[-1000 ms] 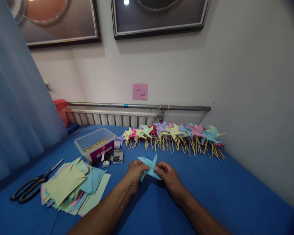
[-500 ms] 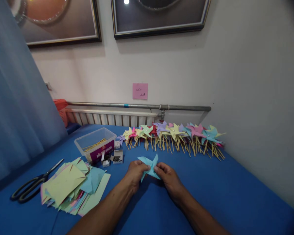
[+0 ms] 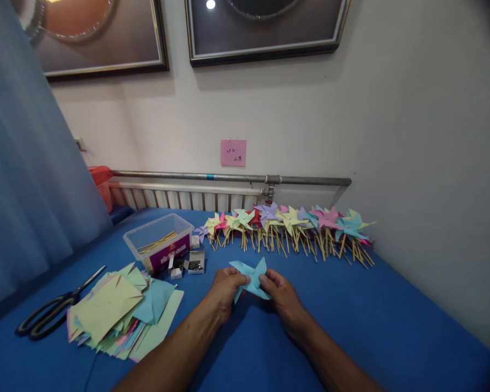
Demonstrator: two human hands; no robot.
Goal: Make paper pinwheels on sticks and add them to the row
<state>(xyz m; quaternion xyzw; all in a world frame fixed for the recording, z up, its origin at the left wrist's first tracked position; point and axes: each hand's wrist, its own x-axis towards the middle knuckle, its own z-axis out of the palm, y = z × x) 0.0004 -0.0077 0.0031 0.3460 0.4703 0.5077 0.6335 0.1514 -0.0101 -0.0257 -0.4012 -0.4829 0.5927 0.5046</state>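
Observation:
A light-blue paper pinwheel [image 3: 251, 277] with folded points is held above the blue cloth [image 3: 265, 337], between both hands. My left hand [image 3: 225, 288] pinches its left side, thumb on top near the centre. Closed on the right side of the same pinwheel is my right hand [image 3: 283, 296], thumb and fingers gripping a blade. The fingers beneath the paper are mostly hidden. No stick shows on this pinwheel.
At left lie scissors [image 3: 61, 307] and a pile of cut paper [image 3: 106, 313]. Behind stand a plastic tub [image 3: 159, 220] with sticks and small boxes of pins [image 3: 196, 263]. Finished pinwheels on sticks [image 3: 289, 220] line the wall side, below a metal pipe [image 3: 237, 178].
My right thumb and fingers have shifted slightly to the right along the pinwheel, and its right-hand points sit a little further right. My left hand keeps its grip.

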